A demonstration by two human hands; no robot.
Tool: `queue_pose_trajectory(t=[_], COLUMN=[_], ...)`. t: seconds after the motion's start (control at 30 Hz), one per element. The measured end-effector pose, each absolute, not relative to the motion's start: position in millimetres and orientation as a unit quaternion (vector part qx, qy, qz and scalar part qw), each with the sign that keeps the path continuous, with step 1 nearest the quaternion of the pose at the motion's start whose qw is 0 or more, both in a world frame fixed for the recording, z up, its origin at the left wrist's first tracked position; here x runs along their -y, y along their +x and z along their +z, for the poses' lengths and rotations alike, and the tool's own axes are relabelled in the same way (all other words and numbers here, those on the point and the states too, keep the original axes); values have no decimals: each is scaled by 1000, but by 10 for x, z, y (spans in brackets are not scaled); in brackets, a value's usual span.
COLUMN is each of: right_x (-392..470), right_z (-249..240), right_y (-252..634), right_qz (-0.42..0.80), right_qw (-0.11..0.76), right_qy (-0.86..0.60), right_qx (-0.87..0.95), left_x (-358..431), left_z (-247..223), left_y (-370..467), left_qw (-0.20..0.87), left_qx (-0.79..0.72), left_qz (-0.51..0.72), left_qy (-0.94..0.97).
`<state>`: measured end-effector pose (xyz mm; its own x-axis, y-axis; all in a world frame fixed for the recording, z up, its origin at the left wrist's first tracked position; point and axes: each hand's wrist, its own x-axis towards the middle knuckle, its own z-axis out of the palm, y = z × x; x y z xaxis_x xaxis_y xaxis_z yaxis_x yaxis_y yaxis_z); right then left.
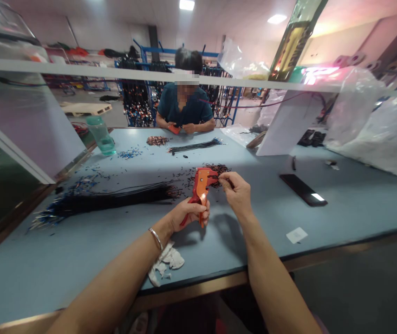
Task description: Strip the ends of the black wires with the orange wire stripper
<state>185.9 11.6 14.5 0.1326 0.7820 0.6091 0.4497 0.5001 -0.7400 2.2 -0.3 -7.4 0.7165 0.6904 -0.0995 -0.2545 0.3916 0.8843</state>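
Observation:
My left hand [190,214] is wrapped round the handles of a red and orange wire stripper [202,182], held upright over the table. Just right of its jaws, my right hand [235,189] is closed in a pinch; what it holds is too small to make out. Behind the tool lies a pile of small dark and copper-coloured bits [218,170]. A long bundle of black wires [111,198] with blue and silvery ends stretches across the table to the left.
Across the table [90,264], a person [185,107] holds an orange-red tool. A green bottle [101,135] stands back left. A phone [303,189] and a white card [296,235] lie right. Crumpled tissue [171,258] lies near the front edge. A shelf bar crosses above.

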Motion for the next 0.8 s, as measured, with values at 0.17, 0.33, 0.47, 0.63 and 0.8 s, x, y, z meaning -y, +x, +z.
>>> queue_pose_trajectory(t=[0.17, 0.33, 0.47, 0.63, 0.8], right_x=[-122, -130, -131, -124, -116], right_z=[149, 148, 149, 159, 167], right_y=[1859, 1856, 1858, 1857, 1849], right_qz=[118, 89, 77, 74, 82], right_qw=[579, 578, 579, 574, 567], right_qy=[-475, -467, -464, -470, -474], right_qx=[652, 663, 666, 667, 669], left_x=[-1, -8, -11, -13, -10], left_z=[-78, -79, -78, -75, -79], left_y=[21, 19, 14, 14, 21], left_qw=[799, 803, 810, 813, 811], left_qx=[-232, -222, -212, -217, -213], left_qz=[297, 284, 278, 274, 277], left_qy=[468, 474, 471, 466, 470])
